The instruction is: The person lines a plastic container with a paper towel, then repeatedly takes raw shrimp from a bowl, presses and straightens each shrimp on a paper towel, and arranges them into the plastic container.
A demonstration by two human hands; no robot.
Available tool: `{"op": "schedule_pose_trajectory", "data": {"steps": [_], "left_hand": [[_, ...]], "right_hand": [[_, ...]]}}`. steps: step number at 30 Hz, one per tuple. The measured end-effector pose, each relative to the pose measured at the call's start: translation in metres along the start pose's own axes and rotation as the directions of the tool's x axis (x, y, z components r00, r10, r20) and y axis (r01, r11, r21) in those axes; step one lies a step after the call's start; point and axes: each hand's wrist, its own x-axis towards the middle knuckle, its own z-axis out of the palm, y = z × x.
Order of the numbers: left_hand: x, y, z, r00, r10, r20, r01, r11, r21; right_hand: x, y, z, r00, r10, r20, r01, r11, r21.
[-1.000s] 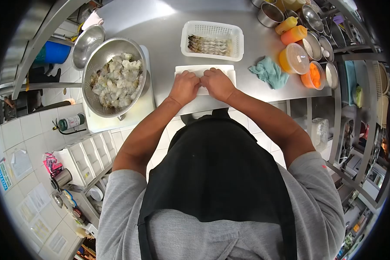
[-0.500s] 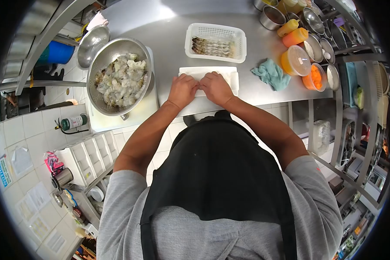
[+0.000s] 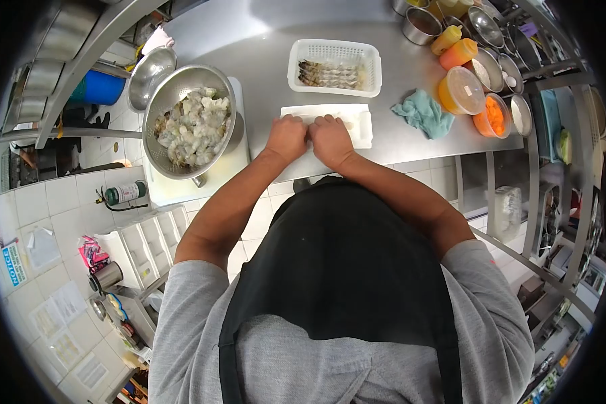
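Note:
Side by side over a shallow white tray [image 3: 363,129], my left hand [image 3: 287,137] and my right hand [image 3: 330,142] are both closed, fingers curled. Whatever they pinch is hidden by the fingers. Just beyond the tray is a white perforated basket [image 3: 374,71] with a row of shrimp [image 3: 328,75] lying side by side. A steel colander [image 3: 153,101] heaped with peeled shrimp [image 3: 194,128] rests to the left, on a white cutting board [image 3: 239,161].
A teal cloth [image 3: 423,114] lies right of the tray. Beyond it are a lidded tub [image 3: 461,91], a tub of orange food [image 3: 493,116], squeeze bottles [image 3: 459,54] and metal bowls [image 3: 485,27]. Another steel bowl [image 3: 151,77] is behind the colander.
The view has shifted slightly, moving the colander rightward in the picture. My hands have drawn a little toward the tray's near edge, still close together and closed.

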Motion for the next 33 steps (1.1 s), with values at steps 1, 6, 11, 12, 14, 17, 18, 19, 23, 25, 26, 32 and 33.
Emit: {"op": "schedule_pose_trajectory", "data": {"steps": [1, 6, 11, 12, 14, 17, 18, 19, 23, 25, 26, 32, 33], "left_hand": [[0.002, 0.000, -0.002, 0.999, -0.020, 0.045, 0.020, 1.000, 0.006], [-0.009, 0.008, -0.012, 0.991, -0.066, -0.117, 0.044, 0.982, -0.182], [0.001, 0.038, 0.009, 0.951, -0.037, -0.306, -0.068, 0.943, -0.325], [0.003, 0.041, 0.013, 0.954, -0.039, -0.298, -0.066, 0.940, -0.335], [0.006, 0.041, 0.021, 0.961, -0.045, -0.273, -0.057, 0.934, -0.352], [0.010, 0.036, 0.029, 0.940, 0.017, -0.340, -0.145, 0.924, -0.354], [0.011, 0.037, 0.031, 0.940, 0.027, -0.340, -0.152, 0.926, -0.346], [0.011, 0.037, 0.031, 0.939, 0.035, -0.341, -0.157, 0.928, -0.338], [0.013, 0.039, 0.031, 0.945, 0.034, -0.325, -0.135, 0.946, -0.294], [0.012, 0.041, 0.030, 0.959, 0.018, -0.284, -0.105, 0.951, -0.292], [0.013, 0.041, 0.029, 0.963, 0.013, -0.269, -0.093, 0.953, -0.287], [0.012, 0.060, 0.010, 0.949, -0.111, -0.296, -0.001, 0.935, -0.354], [0.013, 0.063, 0.010, 0.958, -0.104, -0.269, 0.004, 0.939, -0.345]], "right_hand": [[0.000, 0.001, 0.000, 1.000, 0.012, 0.026, -0.011, 1.000, -0.025], [-0.021, 0.050, -0.051, 0.999, -0.046, -0.025, 0.051, 0.971, 0.236], [-0.024, 0.077, -0.054, 0.997, -0.083, -0.002, 0.080, 0.950, 0.303], [-0.021, 0.075, -0.049, 0.995, -0.094, -0.013, 0.094, 0.951, 0.293], [-0.019, 0.076, -0.042, 0.993, -0.118, -0.016, 0.117, 0.949, 0.292], [-0.018, 0.081, -0.039, 0.989, -0.147, 0.002, 0.140, 0.949, 0.283], [-0.018, 0.080, -0.039, 0.989, -0.149, 0.008, 0.142, 0.953, 0.266], [-0.017, 0.078, -0.040, 0.988, -0.155, 0.013, 0.147, 0.957, 0.250], [-0.015, 0.075, -0.038, 0.989, -0.140, 0.040, 0.128, 0.967, 0.219], [-0.015, 0.075, -0.033, 0.991, -0.122, 0.048, 0.109, 0.971, 0.214], [-0.014, 0.075, -0.035, 0.990, -0.127, 0.059, 0.112, 0.971, 0.209], [-0.024, 0.088, -0.054, 0.985, -0.157, -0.069, 0.169, 0.956, 0.241], [-0.026, 0.093, -0.055, 0.985, -0.167, -0.051, 0.174, 0.954, 0.245]]}}
